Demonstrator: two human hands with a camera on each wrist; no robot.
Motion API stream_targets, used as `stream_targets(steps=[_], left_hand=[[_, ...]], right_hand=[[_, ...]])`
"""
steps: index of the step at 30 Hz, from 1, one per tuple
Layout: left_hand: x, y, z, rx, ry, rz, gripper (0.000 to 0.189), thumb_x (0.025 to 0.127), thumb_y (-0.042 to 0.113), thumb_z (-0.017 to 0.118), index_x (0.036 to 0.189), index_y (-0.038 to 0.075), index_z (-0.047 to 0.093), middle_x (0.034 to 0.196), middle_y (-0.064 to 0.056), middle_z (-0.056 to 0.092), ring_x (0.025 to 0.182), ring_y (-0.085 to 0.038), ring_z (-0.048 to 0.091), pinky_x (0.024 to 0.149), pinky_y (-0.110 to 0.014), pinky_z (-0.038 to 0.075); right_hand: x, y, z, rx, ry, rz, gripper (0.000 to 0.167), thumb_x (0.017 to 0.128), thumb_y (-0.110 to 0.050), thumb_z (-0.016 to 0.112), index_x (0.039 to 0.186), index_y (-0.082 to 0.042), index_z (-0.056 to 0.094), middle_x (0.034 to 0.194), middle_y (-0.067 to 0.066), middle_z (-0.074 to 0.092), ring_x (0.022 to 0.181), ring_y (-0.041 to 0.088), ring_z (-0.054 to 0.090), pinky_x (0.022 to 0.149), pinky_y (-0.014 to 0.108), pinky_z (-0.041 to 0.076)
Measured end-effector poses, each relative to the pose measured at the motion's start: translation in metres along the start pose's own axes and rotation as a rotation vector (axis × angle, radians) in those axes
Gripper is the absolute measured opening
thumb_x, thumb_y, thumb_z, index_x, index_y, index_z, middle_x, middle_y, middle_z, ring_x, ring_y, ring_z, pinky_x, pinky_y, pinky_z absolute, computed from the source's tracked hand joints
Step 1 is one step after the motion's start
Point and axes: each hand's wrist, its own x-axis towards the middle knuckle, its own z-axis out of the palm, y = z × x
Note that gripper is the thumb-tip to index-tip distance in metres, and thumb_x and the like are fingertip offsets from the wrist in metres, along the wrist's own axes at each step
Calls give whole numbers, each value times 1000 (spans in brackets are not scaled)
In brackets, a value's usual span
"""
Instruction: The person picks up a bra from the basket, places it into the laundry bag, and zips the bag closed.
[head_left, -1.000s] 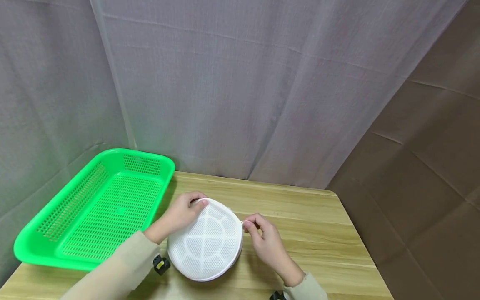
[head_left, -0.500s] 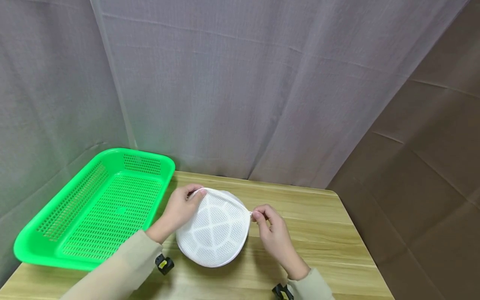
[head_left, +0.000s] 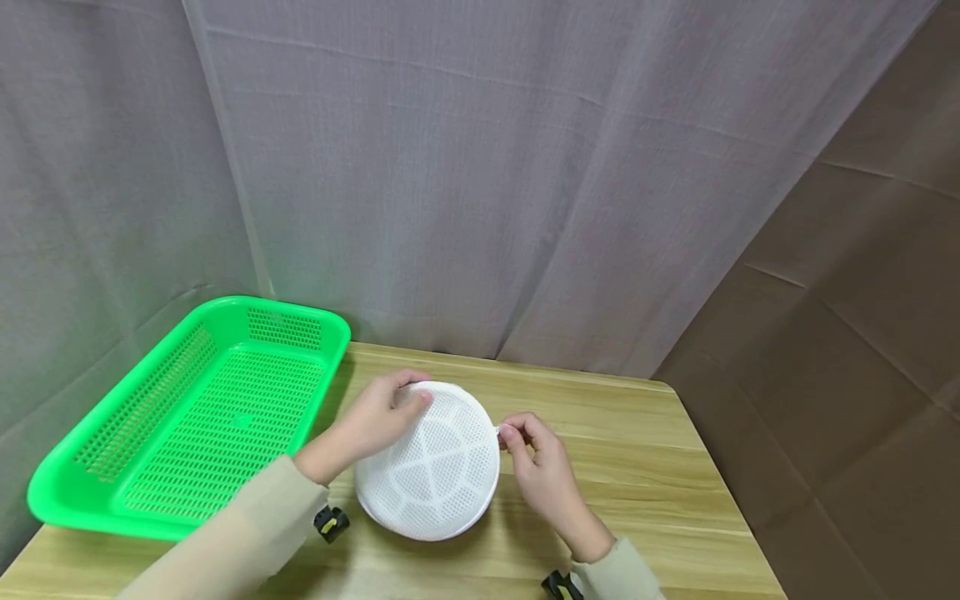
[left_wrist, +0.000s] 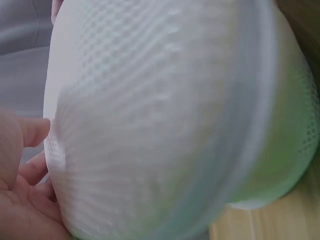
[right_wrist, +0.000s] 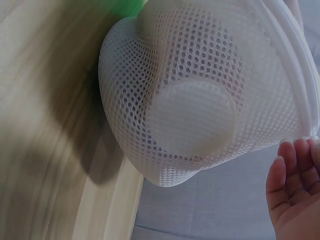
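A round white mesh laundry bag (head_left: pixel 431 467) is between my hands, just above or on the wooden table. My left hand (head_left: pixel 378 417) holds its upper left rim, thumb on top and fingers behind. At the right edge, my right hand (head_left: pixel 543 462) pinches a small tab, apparently the zipper pull. The right wrist view shows the bag's mesh side (right_wrist: pixel 195 120) bulging, with a pale round shape inside or on it. A white band runs along its rim there, ending at the right fingertips (right_wrist: pixel 282 165). In the left wrist view the left hand (left_wrist: pixel 30 175) touches the blurred mesh.
A green plastic basket (head_left: pixel 318 408) with perforated walls stands left of the bag, under and beside the left forearm. The wooden table (head_left: pixel 637 483) extends to the right. Grey curtain (head_left: pixel 450 208) hangs behind, and brown cloth (head_left: pixel 847 375) hangs at the right.
Both hands and the bag have shifted slightly away and to the right since a second ago. Its top edge, pulled straight half a second ago, is round now, and my left hand has slid right.
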Motion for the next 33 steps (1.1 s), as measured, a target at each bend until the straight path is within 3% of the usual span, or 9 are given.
stream_targets(steps=[4, 9, 15, 19, 26, 33], left_hand=[[-1, 11, 5, 62, -58, 38, 31, 94, 26, 64, 122, 10, 64, 121, -4, 62, 119, -23, 54, 101, -44, 41], [-4, 22, 12, 136, -92, 131, 31, 94, 27, 65, 121, 13, 65, 123, -2, 61, 120, -22, 53, 102, -43, 40], [-5, 24, 16, 153, -86, 231, 22, 93, 18, 66, 114, 12, 68, 113, 1, 64, 111, -18, 57, 97, -39, 44], [-5, 20, 17, 153, -76, 236, 14, 92, 14, 66, 106, 12, 69, 105, 4, 64, 105, -15, 59, 93, -36, 47], [-4, 12, 18, 144, -43, 213, 10, 92, 12, 67, 101, 12, 70, 102, 4, 65, 102, -15, 60, 91, -36, 48], [-4, 7, 17, 148, -38, 202, 9, 92, 11, 67, 99, 13, 71, 100, 5, 65, 102, -16, 60, 92, -37, 48]], right_hand=[[0, -4, 1, -1, -8, -20, 7, 90, 9, 59, 87, 3, 61, 79, 6, 61, 73, 13, 58, 66, 29, 52], [-1, -6, 3, 8, -16, -40, 9, 90, 9, 59, 87, 1, 61, 79, 10, 61, 72, 24, 59, 65, 28, 51], [-2, -6, 5, 13, -27, -50, 9, 90, 9, 59, 88, 1, 61, 80, 10, 62, 74, 13, 58, 66, 29, 52], [-3, -6, 5, 10, -33, -77, 9, 89, 10, 60, 88, 1, 61, 79, 9, 62, 73, 14, 59, 65, 31, 52], [-4, -5, 7, 16, -48, -73, 8, 90, 9, 60, 88, 1, 61, 80, 11, 63, 74, 30, 61, 67, 29, 52], [-4, -3, 11, 10, -56, -55, 8, 90, 8, 60, 87, 1, 62, 81, 12, 64, 75, 30, 63, 68, 31, 53]])
